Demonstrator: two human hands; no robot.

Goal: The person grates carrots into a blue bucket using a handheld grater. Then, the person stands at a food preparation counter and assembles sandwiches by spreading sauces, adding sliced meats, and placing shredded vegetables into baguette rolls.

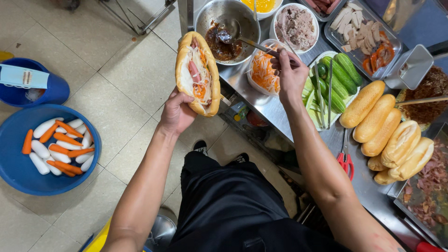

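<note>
- Steel worktop crowded with filling tubs runs along the person's right side, pale floor tiles below.
- Left hand is closed around the lower end of a split baguette sandwich, held in the air over the floor, well to the left of the worktop edge.
- Sandwich's long axis runs away from the person, near upright in the view, its far end tipped slightly left; the cut faces up, showing meat and shreds of carrot.
- Right hand hangs over a clear tub of pickled carrot and radish, fingers pinched round the long handle of a spoon whose bowl sits in the steel bowl of dark sauce (how firmly, I cannot tell).
- Judged from this, the filling step is in hand, with sauce as the current item; the next move calls for a level lift of the spoon and a carry leftward to the open cut.
- Beyond the right hand lie cucumbers; to its right, plain baguettes and red-handled scissors.
- Left of the left hand, on the floor, a blue basin holds peeled carrots and white radish.
</note>
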